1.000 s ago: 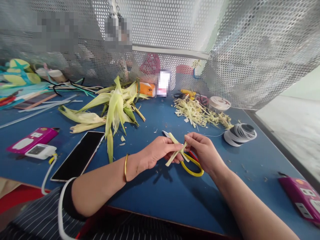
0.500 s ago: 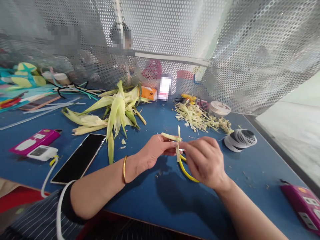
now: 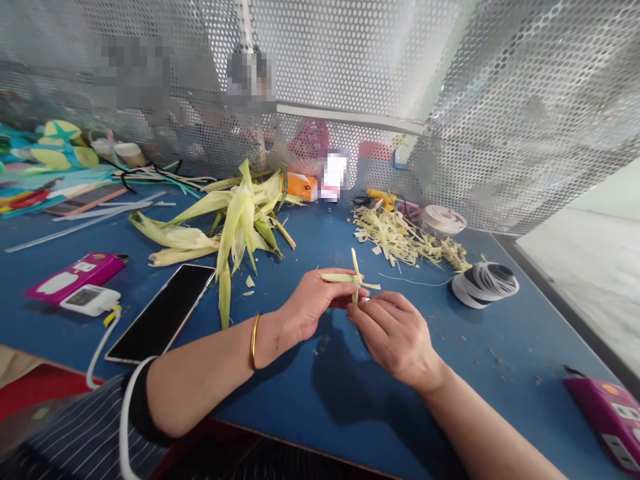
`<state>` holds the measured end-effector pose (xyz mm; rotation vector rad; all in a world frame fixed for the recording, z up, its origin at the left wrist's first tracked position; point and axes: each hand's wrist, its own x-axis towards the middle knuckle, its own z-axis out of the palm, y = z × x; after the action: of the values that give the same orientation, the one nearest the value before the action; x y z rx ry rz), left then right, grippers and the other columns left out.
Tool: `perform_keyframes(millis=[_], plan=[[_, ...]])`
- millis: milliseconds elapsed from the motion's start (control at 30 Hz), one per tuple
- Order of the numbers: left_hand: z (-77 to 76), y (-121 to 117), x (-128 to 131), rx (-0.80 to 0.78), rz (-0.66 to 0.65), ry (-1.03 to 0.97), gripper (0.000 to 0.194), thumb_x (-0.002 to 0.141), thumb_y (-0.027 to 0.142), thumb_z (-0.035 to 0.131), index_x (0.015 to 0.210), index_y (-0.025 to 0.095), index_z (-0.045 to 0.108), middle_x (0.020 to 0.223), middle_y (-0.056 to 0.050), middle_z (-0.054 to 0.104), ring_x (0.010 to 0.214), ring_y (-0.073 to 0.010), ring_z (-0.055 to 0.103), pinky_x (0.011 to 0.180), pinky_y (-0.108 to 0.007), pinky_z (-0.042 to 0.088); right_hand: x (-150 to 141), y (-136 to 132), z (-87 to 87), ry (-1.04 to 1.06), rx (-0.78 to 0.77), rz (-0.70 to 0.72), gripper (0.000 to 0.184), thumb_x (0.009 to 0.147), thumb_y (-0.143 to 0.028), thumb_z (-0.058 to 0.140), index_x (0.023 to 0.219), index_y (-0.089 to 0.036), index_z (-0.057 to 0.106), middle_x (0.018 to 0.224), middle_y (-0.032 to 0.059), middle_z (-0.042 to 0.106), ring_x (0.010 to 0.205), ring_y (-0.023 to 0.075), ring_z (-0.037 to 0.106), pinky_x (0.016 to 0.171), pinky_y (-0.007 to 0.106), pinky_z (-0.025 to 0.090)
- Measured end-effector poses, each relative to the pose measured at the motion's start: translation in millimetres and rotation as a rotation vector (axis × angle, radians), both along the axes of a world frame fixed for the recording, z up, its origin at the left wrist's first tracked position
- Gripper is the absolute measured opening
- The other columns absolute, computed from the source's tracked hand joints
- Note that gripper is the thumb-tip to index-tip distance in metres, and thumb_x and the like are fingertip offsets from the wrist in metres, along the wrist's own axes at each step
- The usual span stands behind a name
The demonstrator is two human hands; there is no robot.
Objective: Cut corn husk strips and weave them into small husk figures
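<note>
Above the blue table [image 3: 280, 393], narrow pale-green corn husk strips [image 3: 341, 278] cross each other in a plus shape. My left hand [image 3: 316, 299], with a gold bangle above the wrist, is closed and pinches the crossing between thumb and fingers. My right hand [image 3: 396, 337] is closed around the lower end of the upright strip, just below the crossing. A small white or shiny bit shows by its fingers, too little to name. Fingertips of both hands are partly hidden. Corn husks [image 3: 235, 217] lie piled beyond my left hand.
Husk scraps [image 3: 387, 233] lie at the back right, beside a tape roll [image 3: 443, 219] and a black-and-white thread cone [image 3: 484, 285]. A phone [image 3: 163, 312] and purple power strip [image 3: 77, 275] are at left; another power strip [image 3: 607, 413] is at right. A perforated screen [image 3: 340, 73] stands behind.
My right hand has moved down and left, from the crossing to the upright strip's lower end. A strip end now sticks out to the right. The yellow loop under that hand is out of sight.
</note>
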<state>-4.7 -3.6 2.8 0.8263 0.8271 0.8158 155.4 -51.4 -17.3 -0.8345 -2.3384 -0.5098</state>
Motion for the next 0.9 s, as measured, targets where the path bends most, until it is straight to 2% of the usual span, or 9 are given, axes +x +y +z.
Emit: perform_keyframes(millis=[100,200,300,367,433,500,700,833,900], plan=[[-1.1,1.8,-1.4,0.02,0.015,0.01,0.024,0.067,0.019,0.078,0.09,0.013,0.072,0.08,-0.007,0.074,0.075,-0.0156,0.066,0.075,-0.029,0.05,-2.9,-3.3,0.7,0.076,-0.03,0.006,0.011,0.091,-0.009,0.055,0.099,-0.013,0.06,0.078,0.0059,0.071,0.069,0.0164,0.063,0.076,0.033,0.046],[-0.2,5.0,-3.1,0.062,0.037,0.036,0.027,0.07,0.023,0.078,0.094,0.013,0.072,0.084,-0.008,0.075,0.074,-0.0152,0.066,0.074,-0.03,0.05,-4.1,-7.9,2.7,0.268,-0.111,0.012,0.006,0.093,-0.02,0.054,0.096,-0.015,0.057,0.069,0.0027,0.066,0.06,0.015,0.06,0.068,0.031,0.046],[1.4,5.9,-2.4,0.096,0.054,0.045,0.028,0.068,0.023,0.08,0.094,0.014,0.073,0.087,-0.008,0.074,0.075,-0.0153,0.066,0.073,-0.029,0.049,-3.6,-9.0,3.1,0.466,-0.25,-0.147,0.014,0.094,-0.029,0.053,0.086,-0.019,0.056,0.065,0.0002,0.062,0.057,0.0131,0.056,0.061,0.027,0.043],[2.2,4.9,-0.4,0.086,0.055,0.036,0.027,0.068,0.02,0.079,0.093,0.014,0.073,0.088,-0.007,0.074,0.079,-0.0161,0.066,0.074,-0.029,0.049,-4.0,-6.4,1.4,0.533,-0.398,-0.278,0.018,0.093,-0.032,0.056,0.081,-0.02,0.058,0.065,-0.0011,0.062,0.056,0.0118,0.056,0.058,0.024,0.041],[2.4,3.6,1.5,0.061,0.062,0.036,0.027,0.069,0.017,0.077,0.095,0.014,0.073,0.087,-0.007,0.075,0.081,-0.0165,0.066,0.074,-0.029,0.048,-5.7,-2.8,-1.3,0.58,-0.55,-0.327,0.023,0.092,-0.033,0.056,0.074,-0.02,0.059,0.062,-0.003,0.061,0.055,0.01,0.054,0.056,0.022,0.039],[2.1,2.8,2.6,0.054,0.07,0.05,0.028,0.069,0.015,0.077,0.097,0.014,0.072,0.086,-0.007,0.075,0.081,-0.0162,0.066,0.074,-0.028,0.047,-8.3,-0.3,-3.7,0.617,-0.633,-0.331,0.028,0.093,-0.032,0.054,0.068,-0.02,0.057,0.059,-0.0043,0.059,0.052,0.0086,0.051,0.055,0.021,0.038],[-1.2,4.0,0.8,0.071,0.084,0.028,0.034,0.068,0.014,0.075,0.102,0.014,0.069,0.085,-0.006,0.075,0.076,-0.0151,0.065,0.07,-0.027,0.047,-12.2,-1.7,-3.6,0.613,-0.618,-0.35,0.026,0.093,-0.033,0.053,0.07,-0.02,0.055,0.059,-0.0048,0.056,0.052,0.0084,0.047,0.054,0.021,0.036],[-1.1,4.0,1.0,0.127,0.092,0.029,0.034,0.07,0.016,0.072,0.103,0.012,0.069,0.08,-0.006,0.073,0.072,-0.0149,0.064,0.064,-0.026,0.047,-6.7,3.1,-1.0,0.889,-0.558,-0.479,0.022,0.086,-0.042,0.062,0.09,-0.021,0.056,0.066,-0.0045,0.055,0.054,0.0107,0.049,0.052,0.022,0.04],[-0.8,3.1,2.1,0.157,0.076,0.048,0.031,0.07,0.019,0.072,0.1,0.012,0.069,0.078,-0.006,0.072,0.072,-0.0149,0.063,0.061,-0.025,0.046,-4.2,6.1,0.0,0.974,-0.632,-0.433,0.027,0.085,-0.043,0.063,0.098,-0.02,0.057,0.071,-0.0023,0.059,0.056,0.0117,0.052,0.052,0.023,0.043]])
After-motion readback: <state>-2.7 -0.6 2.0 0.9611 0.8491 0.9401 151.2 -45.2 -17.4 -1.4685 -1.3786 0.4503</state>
